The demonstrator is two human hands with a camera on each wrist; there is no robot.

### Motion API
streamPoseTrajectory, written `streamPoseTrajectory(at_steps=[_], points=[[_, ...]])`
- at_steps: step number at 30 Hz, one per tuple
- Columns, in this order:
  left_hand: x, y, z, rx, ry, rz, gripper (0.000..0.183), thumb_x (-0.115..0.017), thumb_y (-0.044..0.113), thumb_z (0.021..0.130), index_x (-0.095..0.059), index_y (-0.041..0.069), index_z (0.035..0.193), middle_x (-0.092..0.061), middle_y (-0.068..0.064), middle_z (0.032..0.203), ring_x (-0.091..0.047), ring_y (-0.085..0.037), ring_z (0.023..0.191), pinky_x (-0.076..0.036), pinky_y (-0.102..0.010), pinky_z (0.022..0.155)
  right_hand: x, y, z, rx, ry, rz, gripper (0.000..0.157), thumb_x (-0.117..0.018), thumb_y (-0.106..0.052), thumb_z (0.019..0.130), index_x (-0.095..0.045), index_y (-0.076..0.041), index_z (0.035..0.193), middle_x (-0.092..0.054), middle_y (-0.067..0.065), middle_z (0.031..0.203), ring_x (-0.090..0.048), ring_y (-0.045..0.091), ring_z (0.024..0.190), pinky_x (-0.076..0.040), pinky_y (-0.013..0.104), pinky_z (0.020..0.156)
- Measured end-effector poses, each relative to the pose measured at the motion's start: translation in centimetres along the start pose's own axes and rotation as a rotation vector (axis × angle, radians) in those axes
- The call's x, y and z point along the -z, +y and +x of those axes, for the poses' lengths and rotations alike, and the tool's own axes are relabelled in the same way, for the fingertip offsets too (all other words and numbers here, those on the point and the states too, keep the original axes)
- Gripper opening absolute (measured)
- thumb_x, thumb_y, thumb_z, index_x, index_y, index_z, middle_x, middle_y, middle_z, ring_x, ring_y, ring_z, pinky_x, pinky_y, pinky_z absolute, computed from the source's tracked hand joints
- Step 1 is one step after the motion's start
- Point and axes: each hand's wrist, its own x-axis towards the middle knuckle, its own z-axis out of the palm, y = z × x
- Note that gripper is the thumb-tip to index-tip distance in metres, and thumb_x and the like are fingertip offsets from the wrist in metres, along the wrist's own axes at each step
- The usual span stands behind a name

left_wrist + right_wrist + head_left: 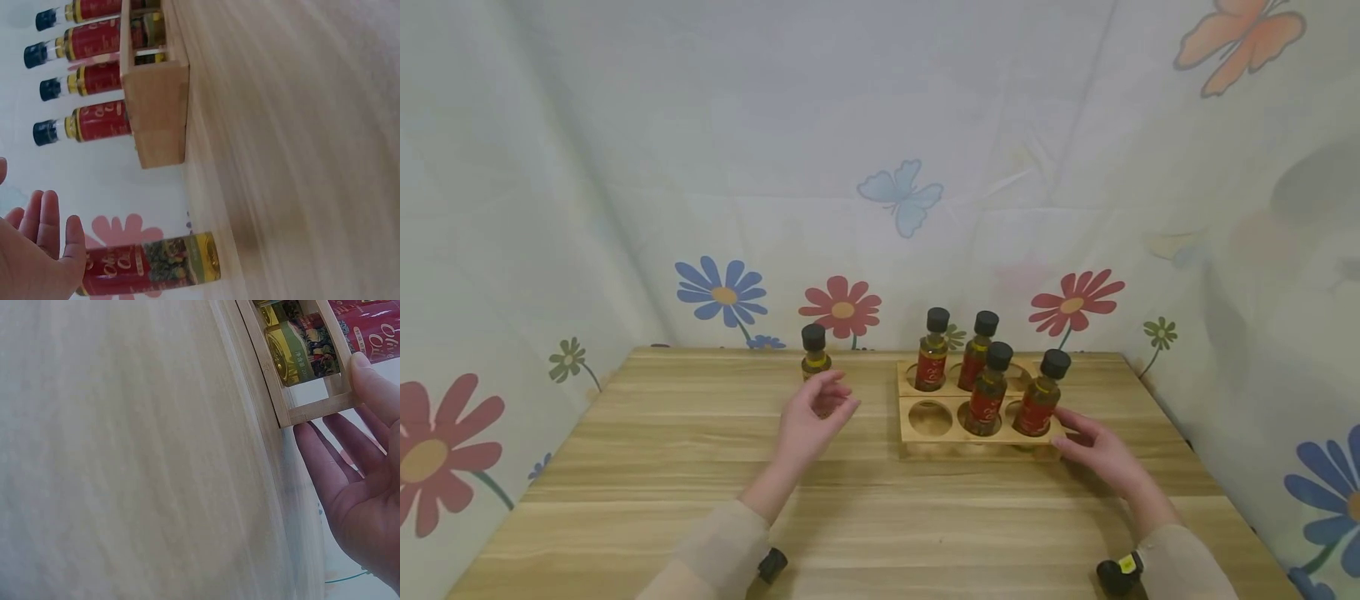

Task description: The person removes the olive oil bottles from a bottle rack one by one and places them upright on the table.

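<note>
A small olive oil bottle (153, 265) with a black cap stands upright on the table, left of the wooden bottle rack (917, 429). My left hand (812, 417) is right beside it, fingers loosely spread and partly covering the bottle in the head view. At the rack's front right corner, my right hand (1101, 454) holds the end, its thumb (375, 387) at the upper rail and its fingers along the end side. Several matching bottles stand in the rack, including one at front right (1037, 400), one at front middle (987, 396) and one at back left (932, 358).
The front left hole (930, 418) of the rack holds no bottle. The wood-grain table (700, 450) ends at a hanging cloth (775, 167) printed with flowers and butterflies, which also encloses both sides.
</note>
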Motion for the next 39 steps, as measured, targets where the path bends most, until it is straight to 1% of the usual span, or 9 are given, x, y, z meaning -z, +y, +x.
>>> streamPoseTrajectory(at_steps=[6,8,13,18,24,28,33,36,39], points=[[-1.8,-0.1,-0.4,-0.007,-0.05,-0.021,0.045,-0.08,0.012,0.085,-0.062,0.003,0.126,-0.07,-0.014,0.104,-0.068,-0.025,0.093,-0.053,-0.046,0.088,-0.1,0.2,0.1,-0.005,0.001,0.005,0.065,-0.064,-0.028,0.098,-0.038,0.005,0.148,-0.038,0.029,0.15,-0.047,0.047,0.128,-0.04,0.056,0.103],[-2.3,0.0,-0.5,-0.016,-0.066,-0.016,0.046,-0.079,0.012,0.085,-0.062,0.004,0.127,-0.07,-0.013,0.105,-0.068,-0.025,0.094,-0.053,-0.047,0.088,-0.1,0.2,0.1,-0.01,0.001,0.01,0.065,-0.064,-0.028,0.098,-0.037,0.005,0.149,-0.038,0.029,0.15,-0.047,0.048,0.128,-0.04,0.057,0.103],[-3.8,0.0,-0.5,-0.027,-0.102,-0.01,0.048,-0.078,0.011,0.086,-0.06,0.003,0.129,-0.07,-0.009,0.107,-0.068,-0.024,0.096,-0.053,-0.046,0.089,-0.1,0.2,0.1,-0.018,-0.001,0.02,0.066,-0.064,-0.028,0.098,-0.037,0.004,0.149,-0.037,0.029,0.15,-0.046,0.048,0.129,-0.04,0.057,0.103],[-5.1,0.5,-0.4,-0.015,-0.136,-0.017,0.052,-0.079,0.014,0.086,-0.058,0.002,0.132,-0.069,-0.013,0.111,-0.066,-0.024,0.101,-0.052,-0.044,0.091,-0.1,0.3,0.1,-0.017,-0.008,0.028,0.066,-0.064,-0.028,0.098,-0.037,0.004,0.149,-0.036,0.029,0.151,-0.044,0.048,0.13,-0.039,0.057,0.104],[-6.8,1.3,-0.2,-0.007,-0.182,-0.029,0.054,-0.078,0.02,0.087,-0.057,0.005,0.134,-0.067,-0.015,0.117,-0.065,-0.026,0.103,-0.051,-0.045,0.094,-0.1,0.4,0.2,-0.019,-0.006,0.031,0.066,-0.064,-0.027,0.098,-0.036,0.005,0.149,-0.036,0.029,0.151,-0.044,0.048,0.13,-0.039,0.057,0.104],[-8.0,1.6,-0.1,-0.021,-0.212,-0.024,0.054,-0.077,0.02,0.088,-0.056,0.005,0.135,-0.067,-0.012,0.117,-0.065,-0.029,0.105,-0.05,-0.047,0.094,-0.1,0.3,0.1,-0.021,-0.005,0.034,0.066,-0.064,-0.027,0.098,-0.036,0.005,0.149,-0.035,0.029,0.151,-0.044,0.048,0.13,-0.038,0.058,0.104],[-9.4,2.0,0.0,-0.029,-0.263,-0.043,0.057,-0.077,0.02,0.088,-0.054,0.005,0.138,-0.066,-0.008,0.118,-0.064,-0.033,0.108,-0.049,-0.049,0.095,-0.1,0.3,0.0,-0.028,-0.006,0.029,0.067,-0.064,-0.028,0.098,-0.036,0.004,0.149,-0.035,0.029,0.151,-0.043,0.049,0.131,-0.038,0.058,0.104],[-10.2,2.3,0.1,-0.021,-0.27,-0.03,0.057,-0.077,0.021,0.088,-0.055,0.008,0.138,-0.066,-0.005,0.119,-0.064,-0.03,0.108,-0.05,-0.046,0.095,-0.1,0.3,0.0,-0.043,-0.005,0.023,0.068,-0.063,-0.031,0.098,-0.035,0.004,0.15,-0.034,0.029,0.152,-0.042,0.049,0.131,-0.037,0.059,0.105],[-10.8,2.7,0.4,-0.018,-0.267,-0.031,0.056,-0.078,0.022,0.088,-0.056,0.01,0.137,-0.066,-0.008,0.121,-0.064,-0.028,0.108,-0.051,-0.044,0.095,-0.1,0.2,0.1,-0.06,0.0,0.021,0.07,-0.063,-0.035,0.098,-0.035,0.002,0.151,-0.033,0.028,0.153,-0.041,0.049,0.132,-0.036,0.059,0.106]])
